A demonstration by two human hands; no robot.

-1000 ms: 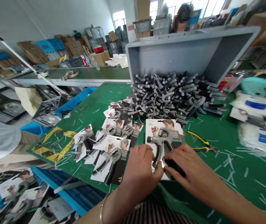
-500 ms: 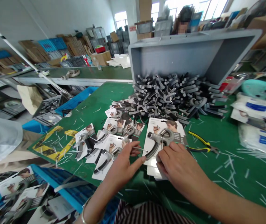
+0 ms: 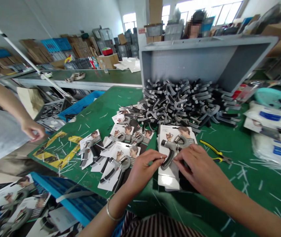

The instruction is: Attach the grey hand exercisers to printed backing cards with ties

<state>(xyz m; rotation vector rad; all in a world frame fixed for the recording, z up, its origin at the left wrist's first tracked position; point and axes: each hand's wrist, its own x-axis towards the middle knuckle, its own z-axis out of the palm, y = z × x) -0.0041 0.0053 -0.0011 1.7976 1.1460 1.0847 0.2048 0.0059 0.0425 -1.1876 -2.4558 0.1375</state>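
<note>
A grey hand gripper (image 3: 173, 148) lies on a printed backing card (image 3: 176, 133) atop a small stack of cards on the green table (image 3: 241, 184). My left hand (image 3: 142, 171) pinches a thin white tie at the gripper's lower handle. My right hand (image 3: 201, 168) rests on the card, fingers closed on the gripper's other handle. Several carded grippers (image 3: 115, 154) lie to the left.
A heap of loose grey grippers (image 3: 180, 102) spills from a tipped grey bin (image 3: 204, 59). Yellow-handled pliers (image 3: 214, 151) lie right of the card. White bagged packs (image 3: 271, 131) sit at far right. Another person's hand (image 3: 33, 129) reaches in at left. Blue crates (image 3: 63, 194) hold more cards.
My left hand came back to the gripper's lower handle and closed in a pinch. My right hand shifted slightly along the card. Another person's arm has appeared at left.
</note>
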